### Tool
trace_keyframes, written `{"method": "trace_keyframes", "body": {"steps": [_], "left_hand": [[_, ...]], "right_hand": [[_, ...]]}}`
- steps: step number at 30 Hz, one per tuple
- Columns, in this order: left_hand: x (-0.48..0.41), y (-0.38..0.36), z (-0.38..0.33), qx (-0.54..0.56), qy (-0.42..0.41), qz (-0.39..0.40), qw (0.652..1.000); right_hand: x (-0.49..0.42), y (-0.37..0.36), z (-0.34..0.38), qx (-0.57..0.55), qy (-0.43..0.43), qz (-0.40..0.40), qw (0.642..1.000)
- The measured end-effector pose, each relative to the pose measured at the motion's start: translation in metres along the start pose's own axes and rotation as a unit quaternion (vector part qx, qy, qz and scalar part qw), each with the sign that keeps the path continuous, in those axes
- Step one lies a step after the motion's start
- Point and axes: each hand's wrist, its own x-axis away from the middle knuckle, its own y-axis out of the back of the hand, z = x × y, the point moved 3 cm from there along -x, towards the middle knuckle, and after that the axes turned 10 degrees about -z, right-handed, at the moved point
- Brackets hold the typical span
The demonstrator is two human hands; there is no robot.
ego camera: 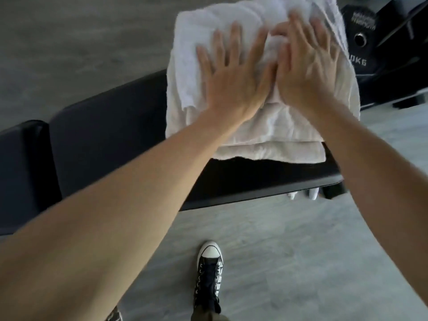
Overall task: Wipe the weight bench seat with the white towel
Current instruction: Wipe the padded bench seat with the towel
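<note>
A folded white towel (259, 130) lies across the right part of the black padded weight bench (111, 121). My left hand (234, 75) presses flat on the towel with fingers spread. Beside it, my right hand (305, 66) also lies flat on the towel, fingers spread, with a fold of cloth bunched between the two hands. Both hands are blurred. The towel hides the bench pad beneath it and hangs a little over the near edge.
A black weight plate (361, 42) marked in kilograms leans at the top right beside dark equipment. A separate black pad (20, 172) sits at the far left. My black-and-white sneaker (209, 274) stands on the grey floor below the bench.
</note>
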Motion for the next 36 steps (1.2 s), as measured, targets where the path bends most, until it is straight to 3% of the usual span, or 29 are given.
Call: {"method": "trace_keyframes", "body": {"steps": [5, 9, 13, 18, 21, 26, 29, 32, 36], "left_hand": [[0.065, -0.005, -0.031, 0.019, -0.022, -0.04, 0.999], [0.138, -0.008, -0.047, 0.021, -0.064, 0.015, 0.998], [0.083, -0.01, -0.061, 0.001, -0.073, 0.008, 0.997], [-0.009, -0.019, -0.083, -0.019, -0.078, 0.006, 0.997], [0.013, -0.019, -0.081, -0.023, -0.102, -0.013, 0.994], [0.122, -0.012, -0.082, -0.009, -0.162, 0.013, 0.987], [0.148, -0.013, -0.075, -0.005, -0.179, 0.03, 0.983], [0.124, -0.003, -0.056, -0.001, -0.202, 0.038, 0.979], [0.112, 0.012, 0.017, -0.026, -0.139, 0.014, 0.99]], "right_hand": [[0.071, 0.029, -0.011, -0.005, -0.02, -0.025, 0.999], [0.149, 0.051, -0.025, 0.023, -0.035, -0.018, 0.999], [0.09, 0.044, -0.04, 0.013, -0.036, -0.036, 0.999], [0.012, 0.032, -0.072, -0.083, -0.121, -0.052, 0.988], [0.05, 0.038, -0.064, -0.1, -0.138, -0.082, 0.982], [0.166, 0.063, -0.046, -0.02, -0.179, -0.105, 0.978], [0.195, 0.066, -0.038, 0.002, -0.183, -0.095, 0.979], [0.162, 0.06, -0.031, 0.014, -0.163, -0.102, 0.981], [0.128, 0.026, 0.031, 0.032, -0.114, -0.047, 0.992]]}}
